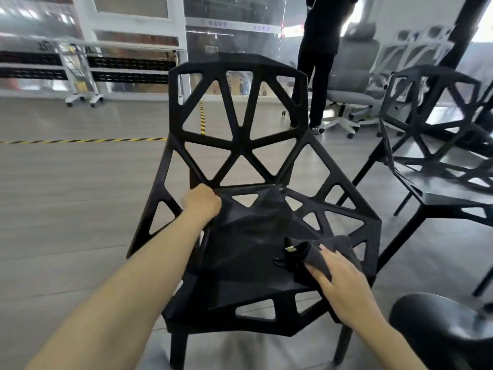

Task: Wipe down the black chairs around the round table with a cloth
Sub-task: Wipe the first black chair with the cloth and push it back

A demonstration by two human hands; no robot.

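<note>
Directly below the camera stands a black chair (248,198) with a geometric open-lattice back and seat, its front edge nearest the viewer. On the seat's right side lies a dark grey cloth (329,252), bunched and folded, with a small yellowish tag (290,249) showing at its left end; whatever is printed on the tag is too small to read. The right hand (344,287) rests flat on the cloth with its fingers straight, pressing it against the seat. The left hand (202,201) is clenched around the chair's frame at the left rear of the seat, where the seat meets the backrest, its fingers curled out of sight behind the strut.

To the right stands a second black chair (437,145) of the same lattice design, apart from the first. At the lower right corner a rounded glossy black object (440,332) is cut off by the edge; what it is cannot be told. Behind the chairs the grey wood-look floor (66,196) carries yellow-and-black striped tape (80,141). A person in dark clothes (320,57) stands in the background, near grey office chairs on white wheeled bases (349,100). A glass partition (232,36) behind the first chair bears a strip with blurred writing that cannot be read. Farther left, white wheeled racks (80,73) stand by the wall.
</note>
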